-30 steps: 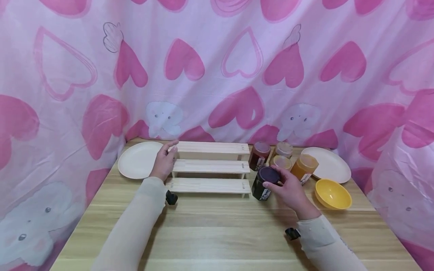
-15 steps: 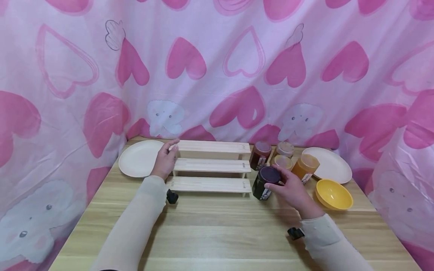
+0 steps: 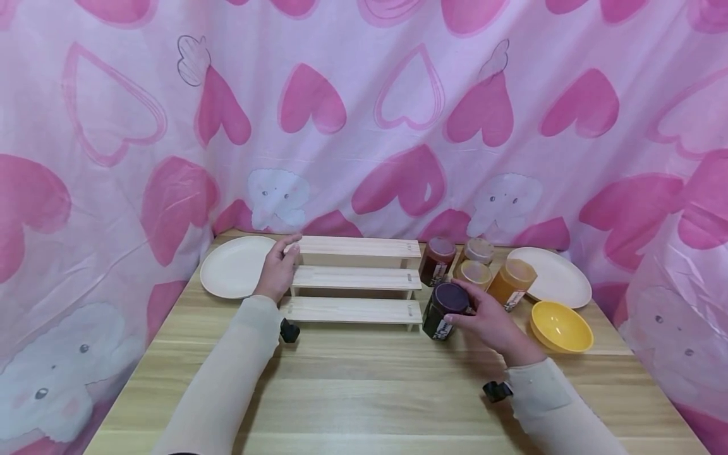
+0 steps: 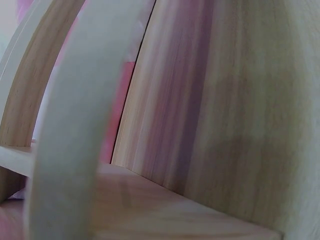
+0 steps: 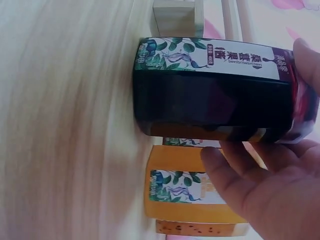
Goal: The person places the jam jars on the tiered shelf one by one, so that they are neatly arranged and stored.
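My right hand [image 3: 491, 322] holds a dark jam jar [image 3: 438, 319] between thumb and fingers, near its lid, just off the rack's front right corner. The right wrist view shows the jar's [image 5: 215, 102] white label with leaves, the thumb at the lid and the other fingers along the opposite side. At the left end of a three-tier wooden rack [image 3: 352, 309], my left hand [image 3: 275, 275] grips the top board's end, index finger and thumb by the board. Only blurred wooden boards [image 4: 75, 130] fill the left wrist view; that hand is out of it.
Behind the dark jar stand a red jar [image 3: 436, 262], two pale-lidded jars and an orange jar [image 3: 512, 285]. A yellow bowl [image 3: 563, 327] sits right of them, before a white plate [image 3: 569, 278]. Another white plate [image 3: 227, 268] lies left. Heart-patterned cloth [image 3: 398, 177] hangs behind the table.
The dark jar has shifted slightly toward the table's front in my right hand. My left hand stays at the rack's end.
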Available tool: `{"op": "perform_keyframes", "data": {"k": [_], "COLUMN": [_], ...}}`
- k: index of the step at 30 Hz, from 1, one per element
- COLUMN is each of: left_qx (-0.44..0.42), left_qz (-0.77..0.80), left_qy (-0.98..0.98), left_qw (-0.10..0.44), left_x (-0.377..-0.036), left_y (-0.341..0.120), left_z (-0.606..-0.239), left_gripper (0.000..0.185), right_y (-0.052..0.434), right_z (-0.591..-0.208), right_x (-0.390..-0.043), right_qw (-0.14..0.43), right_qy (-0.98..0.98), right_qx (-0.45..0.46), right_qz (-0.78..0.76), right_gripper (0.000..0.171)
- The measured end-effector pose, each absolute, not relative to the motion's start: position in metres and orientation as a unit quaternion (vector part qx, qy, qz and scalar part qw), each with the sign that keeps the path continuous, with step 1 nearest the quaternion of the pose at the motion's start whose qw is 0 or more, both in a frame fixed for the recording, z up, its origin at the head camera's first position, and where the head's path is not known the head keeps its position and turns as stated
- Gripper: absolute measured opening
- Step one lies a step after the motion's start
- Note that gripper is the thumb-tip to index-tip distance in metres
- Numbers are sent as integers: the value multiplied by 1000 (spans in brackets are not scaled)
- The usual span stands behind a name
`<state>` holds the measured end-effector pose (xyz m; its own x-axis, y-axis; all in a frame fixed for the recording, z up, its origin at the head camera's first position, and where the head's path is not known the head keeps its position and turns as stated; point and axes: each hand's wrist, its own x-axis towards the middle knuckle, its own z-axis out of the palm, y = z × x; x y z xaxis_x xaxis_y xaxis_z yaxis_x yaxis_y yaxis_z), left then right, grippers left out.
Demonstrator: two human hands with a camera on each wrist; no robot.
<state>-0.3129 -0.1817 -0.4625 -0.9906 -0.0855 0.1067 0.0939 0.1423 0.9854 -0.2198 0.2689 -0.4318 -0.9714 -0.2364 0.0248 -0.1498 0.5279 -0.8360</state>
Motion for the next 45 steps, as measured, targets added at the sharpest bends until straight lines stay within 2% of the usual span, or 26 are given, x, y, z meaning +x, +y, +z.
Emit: {"op": "perform_keyframes", "data": {"k": [6, 12, 17, 19, 31, 45], "left_qx": [1, -8, -20, -20, -22, -16], "left_qz": [-666, -660, -677, -683, -685, -674], "left_qy": [-743, -747, -733, -728, -725, -736], "left_qw": [58, 81, 68, 58, 66, 59], "left_x": [-315, -312, -297, -292, -292, -291], "left_y": [-183, -180, -177, -176, -177, -177], "left_z": [-461, -463, -441, -433, -434, -433], "left_gripper": [43, 41, 39, 39, 39, 40], "right_y": [271, 270, 269, 269, 261, 234], "right_z": [-433, -434, -430, -426, -390, -361], "right_x": [-220, -219, -215, -213, -208, -219], "right_qw": [48, 44, 40, 36, 8, 13], "right_qy": [865, 856, 854, 855, 843, 826], "right_qx": [-109, -104, -105, -110, -153, -136], "right_qz": [-488, -504, -507, -506, -516, -547], "right_gripper": [76, 75, 74, 73, 61, 63]}}
